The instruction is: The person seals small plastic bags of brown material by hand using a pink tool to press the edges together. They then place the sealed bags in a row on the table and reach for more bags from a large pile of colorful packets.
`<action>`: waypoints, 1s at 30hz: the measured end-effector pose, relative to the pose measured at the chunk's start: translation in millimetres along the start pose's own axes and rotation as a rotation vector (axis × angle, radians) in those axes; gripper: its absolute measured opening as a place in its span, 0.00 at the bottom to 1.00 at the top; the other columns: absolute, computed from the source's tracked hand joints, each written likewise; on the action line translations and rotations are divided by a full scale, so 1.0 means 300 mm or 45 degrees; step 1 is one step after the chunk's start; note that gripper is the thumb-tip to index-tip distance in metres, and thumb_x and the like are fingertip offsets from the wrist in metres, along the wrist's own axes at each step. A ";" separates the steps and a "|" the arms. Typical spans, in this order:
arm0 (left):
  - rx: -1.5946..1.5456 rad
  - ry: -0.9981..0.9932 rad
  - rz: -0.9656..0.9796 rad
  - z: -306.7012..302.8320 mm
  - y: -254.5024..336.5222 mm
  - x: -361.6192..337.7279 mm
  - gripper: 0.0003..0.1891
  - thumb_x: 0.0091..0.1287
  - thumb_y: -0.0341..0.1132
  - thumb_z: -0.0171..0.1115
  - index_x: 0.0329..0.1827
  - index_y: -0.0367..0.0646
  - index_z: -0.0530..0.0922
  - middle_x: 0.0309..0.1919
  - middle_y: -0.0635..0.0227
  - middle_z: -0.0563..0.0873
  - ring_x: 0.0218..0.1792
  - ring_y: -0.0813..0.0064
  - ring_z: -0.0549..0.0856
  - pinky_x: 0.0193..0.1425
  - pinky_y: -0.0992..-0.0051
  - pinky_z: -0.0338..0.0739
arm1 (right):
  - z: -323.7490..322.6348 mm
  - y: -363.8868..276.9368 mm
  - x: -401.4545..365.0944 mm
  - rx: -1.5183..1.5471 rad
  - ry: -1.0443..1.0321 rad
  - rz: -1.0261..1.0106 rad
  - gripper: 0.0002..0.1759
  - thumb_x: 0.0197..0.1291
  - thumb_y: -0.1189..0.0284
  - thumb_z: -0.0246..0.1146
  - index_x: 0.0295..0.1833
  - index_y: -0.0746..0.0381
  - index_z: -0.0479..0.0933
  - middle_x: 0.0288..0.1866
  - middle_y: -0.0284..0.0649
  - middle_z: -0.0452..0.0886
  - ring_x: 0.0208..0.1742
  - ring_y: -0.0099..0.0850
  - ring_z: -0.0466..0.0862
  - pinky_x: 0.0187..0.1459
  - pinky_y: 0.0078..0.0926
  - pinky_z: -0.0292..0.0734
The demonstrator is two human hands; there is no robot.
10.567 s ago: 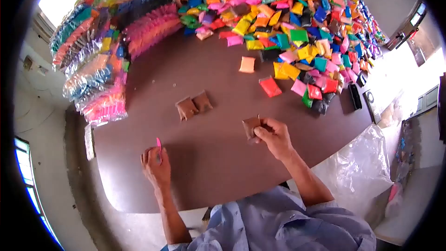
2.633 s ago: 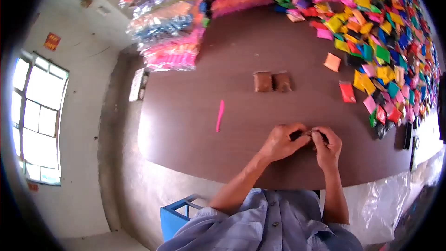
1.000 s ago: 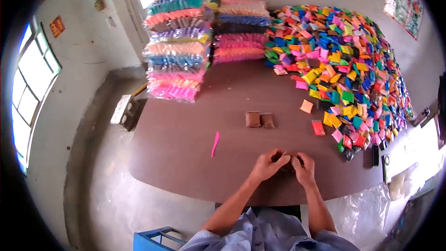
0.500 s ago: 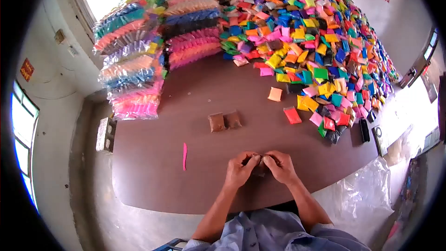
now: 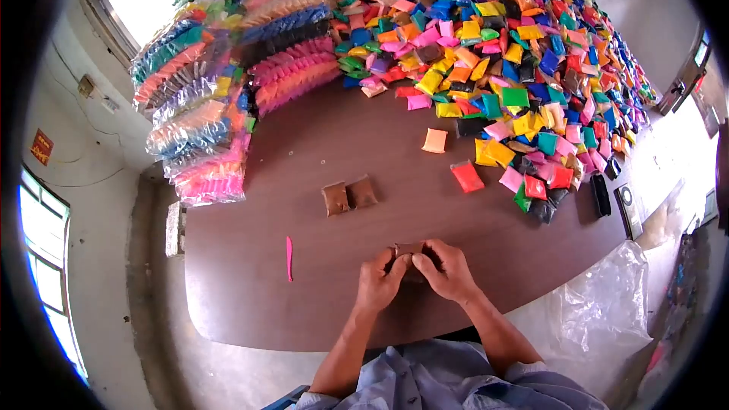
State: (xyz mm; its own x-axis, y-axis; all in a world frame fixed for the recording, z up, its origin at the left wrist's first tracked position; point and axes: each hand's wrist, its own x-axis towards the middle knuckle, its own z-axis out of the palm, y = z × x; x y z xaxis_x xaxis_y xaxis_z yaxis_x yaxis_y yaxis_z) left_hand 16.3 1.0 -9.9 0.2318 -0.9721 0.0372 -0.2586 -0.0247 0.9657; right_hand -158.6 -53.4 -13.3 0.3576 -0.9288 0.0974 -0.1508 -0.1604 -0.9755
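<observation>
Near the front edge of the table, both hands pinch a small brown packet (image 5: 410,248). My left hand (image 5: 379,279) grips its left side, and my right hand (image 5: 448,271) grips its right side. The thumbs meet on the near edge, and the fingers hide part of the packet. Beyond them, two brown packets in clear film lie side by side, a left one (image 5: 335,200) and a right one (image 5: 364,191). A thin pink stick-like tool (image 5: 289,260) lies to the left of my left hand.
A large heap of colourful packets (image 5: 486,45) covers the far right of the brown table (image 5: 250,288). Bagged rows of packets (image 5: 199,118) are stacked at the far left. A peach packet (image 5: 435,140) and red packet (image 5: 467,177) lie apart. Clear plastic bags (image 5: 604,296) sit beyond the right edge.
The brown packet now shows more of its flat face above my thumbs, and my fingers have spread along it. The camera view has shifted slightly. The packets on the table stay put.
</observation>
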 end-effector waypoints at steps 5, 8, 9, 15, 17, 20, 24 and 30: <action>0.067 -0.006 0.006 0.009 0.016 -0.006 0.11 0.76 0.35 0.71 0.49 0.34 0.88 0.33 0.66 0.90 0.36 0.81 0.83 0.43 0.73 0.80 | -0.002 0.028 -0.003 0.020 0.044 -0.105 0.16 0.77 0.64 0.68 0.56 0.66 0.83 0.38 0.42 0.87 0.37 0.25 0.83 0.42 0.29 0.81; -0.213 -0.026 -0.164 0.020 0.069 -0.008 0.11 0.76 0.36 0.71 0.46 0.34 0.88 0.30 0.70 0.87 0.34 0.83 0.81 0.40 0.74 0.78 | -0.009 0.038 0.000 0.119 0.083 0.091 0.15 0.77 0.65 0.67 0.54 0.67 0.82 0.38 0.42 0.86 0.38 0.25 0.83 0.43 0.29 0.81; -0.112 -0.072 -0.189 0.012 0.048 -0.004 0.12 0.76 0.37 0.71 0.45 0.34 0.87 0.28 0.71 0.85 0.33 0.83 0.79 0.38 0.74 0.76 | -0.005 0.031 0.005 0.158 0.132 0.048 0.14 0.78 0.65 0.67 0.54 0.67 0.82 0.38 0.42 0.86 0.38 0.25 0.83 0.43 0.29 0.81; -0.017 -0.042 -0.092 0.002 0.006 -0.002 0.13 0.76 0.38 0.71 0.43 0.33 0.87 0.26 0.73 0.82 0.31 0.84 0.77 0.34 0.74 0.73 | -0.010 -0.004 0.008 0.083 0.044 -0.027 0.17 0.77 0.64 0.67 0.57 0.67 0.80 0.39 0.42 0.87 0.40 0.26 0.84 0.45 0.29 0.82; -0.003 0.001 -0.048 0.000 -0.003 -0.006 0.13 0.77 0.38 0.70 0.43 0.33 0.87 0.26 0.73 0.83 0.31 0.84 0.77 0.35 0.74 0.73 | -0.004 -0.006 0.005 0.093 0.016 -0.027 0.18 0.77 0.63 0.67 0.59 0.67 0.79 0.40 0.42 0.87 0.41 0.26 0.85 0.46 0.29 0.82; -0.041 -0.013 -0.112 -0.007 0.021 -0.009 0.13 0.77 0.38 0.70 0.43 0.33 0.87 0.27 0.71 0.84 0.32 0.84 0.78 0.36 0.74 0.74 | 0.004 0.024 0.002 -0.018 0.023 -0.072 0.19 0.77 0.63 0.68 0.61 0.67 0.78 0.42 0.43 0.88 0.42 0.28 0.86 0.47 0.30 0.83; -0.229 -0.065 -0.163 0.014 0.030 0.004 0.12 0.79 0.37 0.68 0.45 0.36 0.86 0.33 0.76 0.86 0.37 0.83 0.81 0.43 0.76 0.77 | -0.016 0.046 0.003 0.161 0.021 -0.019 0.18 0.75 0.66 0.69 0.60 0.67 0.79 0.43 0.42 0.88 0.43 0.26 0.86 0.47 0.30 0.83; -0.163 -0.073 -0.107 -0.005 -0.012 0.010 0.14 0.79 0.39 0.69 0.48 0.32 0.88 0.33 0.74 0.87 0.35 0.82 0.80 0.40 0.74 0.77 | -0.009 0.021 0.007 0.149 -0.045 -0.068 0.16 0.75 0.68 0.68 0.60 0.68 0.80 0.42 0.37 0.88 0.42 0.21 0.85 0.45 0.25 0.82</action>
State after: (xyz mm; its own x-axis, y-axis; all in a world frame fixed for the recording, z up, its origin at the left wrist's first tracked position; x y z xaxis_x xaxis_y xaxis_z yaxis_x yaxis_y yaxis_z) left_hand 19.4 -1.3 -12.8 0.1930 -0.9796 -0.0564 -0.1179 -0.0802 0.9898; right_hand -161.2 -57.4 -18.7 0.3946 -0.9074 0.1445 -0.0230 -0.1670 -0.9857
